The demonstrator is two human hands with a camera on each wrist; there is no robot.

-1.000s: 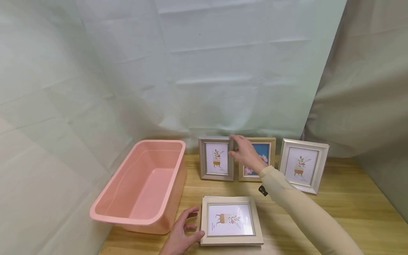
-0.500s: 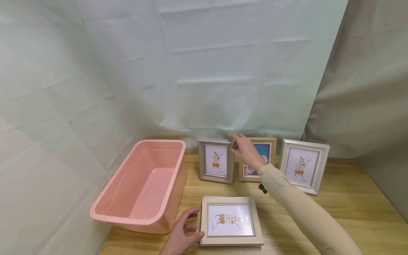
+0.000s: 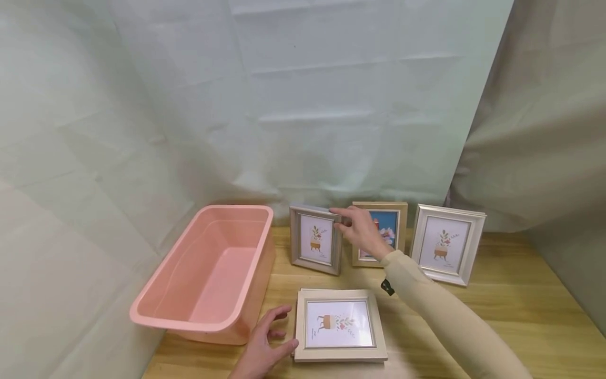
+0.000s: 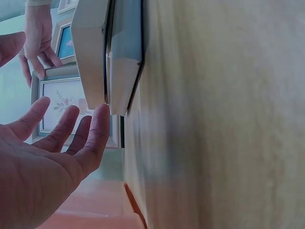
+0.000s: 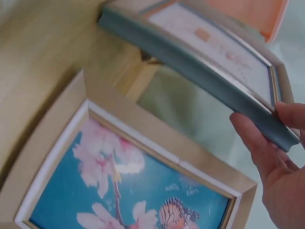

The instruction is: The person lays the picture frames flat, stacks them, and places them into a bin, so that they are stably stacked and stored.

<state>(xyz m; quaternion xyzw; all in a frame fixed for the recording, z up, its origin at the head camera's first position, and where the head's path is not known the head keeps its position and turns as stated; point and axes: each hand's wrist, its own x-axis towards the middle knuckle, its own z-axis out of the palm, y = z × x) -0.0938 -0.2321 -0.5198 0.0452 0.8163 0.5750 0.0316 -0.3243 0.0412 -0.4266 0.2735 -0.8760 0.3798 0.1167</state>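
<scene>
My right hand (image 3: pixel 362 231) pinches the top right corner of a silver-brown picture frame (image 3: pixel 293 239) with a plant print. The frame stands at the back, turned slightly, its lower edge at the table. In the right wrist view, thumb and fingers (image 5: pixel 250 131) lie on either side of that corner. My left hand (image 3: pixel 262 345) is beside the left edge of stacked cream picture frames (image 3: pixel 381 337), fingers loosely bent and holding nothing. In the left wrist view, one fingertip (image 4: pixel 100 114) is close to the stack; whether it touches I cannot tell.
A gold picture frame (image 3: pixel 402 226) with a blossom picture stands behind my right hand. Right of it, white picture frames (image 3: pixel 473 247) lean back, one behind another. A deep pink bin (image 3: pixel 262 252) stands left on the wooden table (image 3: pixel 516 295). Pale cloth (image 3: pixel 303 131) hangs behind.
The silver-brown picture frame has turned, its right side coming forward and slightly left with my right hand. More of the gold frame's picture shows. My left hand stays beside the stack.
</scene>
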